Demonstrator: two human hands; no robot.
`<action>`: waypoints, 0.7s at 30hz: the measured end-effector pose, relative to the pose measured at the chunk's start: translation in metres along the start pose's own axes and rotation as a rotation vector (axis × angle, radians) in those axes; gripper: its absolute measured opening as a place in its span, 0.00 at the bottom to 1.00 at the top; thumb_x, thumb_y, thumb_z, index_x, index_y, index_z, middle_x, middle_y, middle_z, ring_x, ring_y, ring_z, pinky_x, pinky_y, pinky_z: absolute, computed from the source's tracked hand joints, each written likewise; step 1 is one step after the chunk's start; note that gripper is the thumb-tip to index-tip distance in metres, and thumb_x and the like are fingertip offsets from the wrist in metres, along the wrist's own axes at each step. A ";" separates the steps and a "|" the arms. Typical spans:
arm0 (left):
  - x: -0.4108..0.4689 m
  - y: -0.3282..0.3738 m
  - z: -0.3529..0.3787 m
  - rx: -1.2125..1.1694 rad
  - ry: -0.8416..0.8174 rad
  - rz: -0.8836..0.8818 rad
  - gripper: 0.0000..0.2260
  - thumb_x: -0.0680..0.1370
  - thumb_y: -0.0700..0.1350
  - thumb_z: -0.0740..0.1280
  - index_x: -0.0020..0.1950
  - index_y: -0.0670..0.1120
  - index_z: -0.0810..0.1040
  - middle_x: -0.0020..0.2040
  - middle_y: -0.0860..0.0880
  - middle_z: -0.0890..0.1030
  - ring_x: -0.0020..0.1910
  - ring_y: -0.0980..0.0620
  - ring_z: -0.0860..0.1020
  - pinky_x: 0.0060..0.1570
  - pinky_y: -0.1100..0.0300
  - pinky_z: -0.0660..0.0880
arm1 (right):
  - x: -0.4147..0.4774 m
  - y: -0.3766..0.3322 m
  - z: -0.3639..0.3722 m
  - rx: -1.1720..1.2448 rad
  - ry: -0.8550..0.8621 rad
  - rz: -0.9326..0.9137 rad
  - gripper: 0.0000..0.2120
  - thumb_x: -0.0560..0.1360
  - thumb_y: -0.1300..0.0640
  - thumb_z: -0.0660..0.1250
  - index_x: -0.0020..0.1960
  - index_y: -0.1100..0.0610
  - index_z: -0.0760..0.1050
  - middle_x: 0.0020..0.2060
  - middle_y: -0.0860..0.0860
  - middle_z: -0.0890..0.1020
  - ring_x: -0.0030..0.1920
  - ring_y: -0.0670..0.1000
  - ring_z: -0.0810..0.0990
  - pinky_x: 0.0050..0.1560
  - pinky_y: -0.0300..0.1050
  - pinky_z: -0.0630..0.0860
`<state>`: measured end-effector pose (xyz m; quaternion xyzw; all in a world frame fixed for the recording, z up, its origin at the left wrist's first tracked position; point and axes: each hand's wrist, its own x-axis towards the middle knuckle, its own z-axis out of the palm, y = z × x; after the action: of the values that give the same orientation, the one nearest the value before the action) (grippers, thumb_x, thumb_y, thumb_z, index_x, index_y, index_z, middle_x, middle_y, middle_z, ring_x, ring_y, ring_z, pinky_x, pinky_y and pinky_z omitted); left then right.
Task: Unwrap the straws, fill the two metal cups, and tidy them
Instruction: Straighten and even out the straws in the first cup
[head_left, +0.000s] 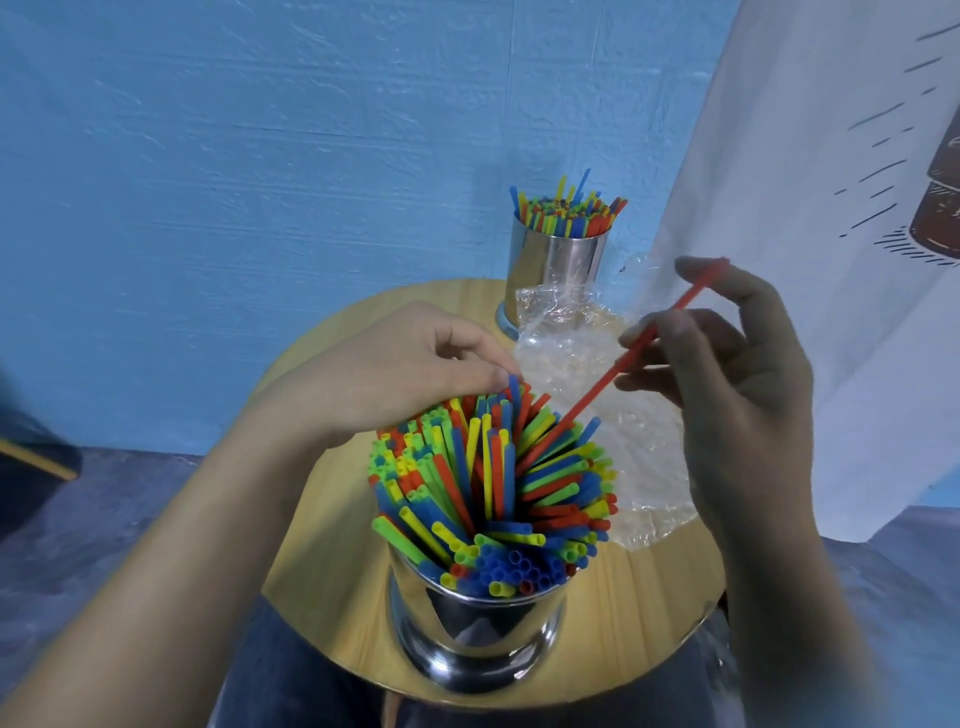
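A shiny metal cup (475, 636) stands at the near edge of the round wooden table (660, 603), packed with coloured straws (493, 483) that fan outward. My left hand (395, 371) rests on the far tops of these straws, its fingertips touching a blue one. My right hand (727, 374) pinches a single red straw (618, 364) that slants down, its lower end in among the bunch. A second metal cup (558, 270), also full of straws, stands at the table's far side. Crumpled clear plastic wrap (587, 395) lies between the cups.
A white cloth with a printed drawing (831, 208) hangs at the right, close to my right hand. A blue wall (260, 182) lies behind the table. A dark object with a yellow strip (31, 467) sits at the far left.
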<state>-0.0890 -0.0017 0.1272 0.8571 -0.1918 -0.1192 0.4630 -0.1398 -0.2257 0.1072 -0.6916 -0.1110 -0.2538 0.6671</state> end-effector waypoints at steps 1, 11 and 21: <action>0.000 0.000 0.000 0.006 0.006 0.004 0.05 0.80 0.45 0.71 0.49 0.50 0.88 0.44 0.50 0.87 0.44 0.57 0.85 0.48 0.61 0.79 | -0.002 0.000 0.002 -0.011 -0.028 -0.013 0.15 0.83 0.64 0.63 0.68 0.55 0.70 0.43 0.55 0.85 0.44 0.55 0.85 0.46 0.46 0.83; -0.001 0.009 -0.003 -0.136 0.213 0.156 0.04 0.79 0.48 0.72 0.45 0.51 0.84 0.48 0.44 0.85 0.44 0.54 0.78 0.45 0.62 0.74 | -0.004 0.005 0.007 -0.200 -0.404 -0.011 0.06 0.79 0.54 0.67 0.50 0.47 0.83 0.45 0.40 0.86 0.51 0.46 0.85 0.49 0.35 0.79; 0.002 0.021 -0.009 -0.576 0.551 0.382 0.05 0.81 0.44 0.67 0.47 0.50 0.80 0.43 0.53 0.82 0.41 0.55 0.77 0.39 0.62 0.73 | -0.003 0.004 0.007 -0.149 -0.458 0.052 0.07 0.78 0.52 0.66 0.49 0.50 0.83 0.43 0.42 0.86 0.48 0.44 0.85 0.46 0.32 0.78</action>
<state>-0.0880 -0.0065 0.1491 0.6420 -0.1751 0.1530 0.7306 -0.1388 -0.2190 0.1022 -0.7812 -0.2226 -0.0805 0.5777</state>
